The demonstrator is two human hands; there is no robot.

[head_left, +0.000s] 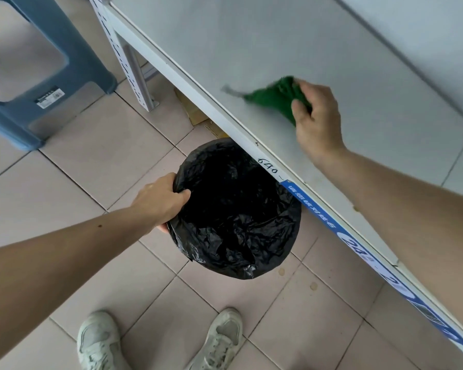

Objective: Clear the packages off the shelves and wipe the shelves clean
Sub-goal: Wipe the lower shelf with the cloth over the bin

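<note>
Wiping the bare shelf (251,44), my right hand (318,121) grips a green cloth (275,94) while my left hand (161,201) pinches a black-lined bin (235,209) at the shelf's edge; no packages in view, so clearing looks done here.

Seen from above, a person's right hand (317,121) grips a blurred green cloth (275,96) on a pale grey shelf (251,49), a little in from the shelf's front edge. The left hand (162,200) holds the rim of a bin lined with a black bag (235,209), just below that front edge, beside a blue label strip (358,241). On the tiled floor (91,169) stand two white shoes (98,341) and a blue-grey plastic stool (38,76).
</note>
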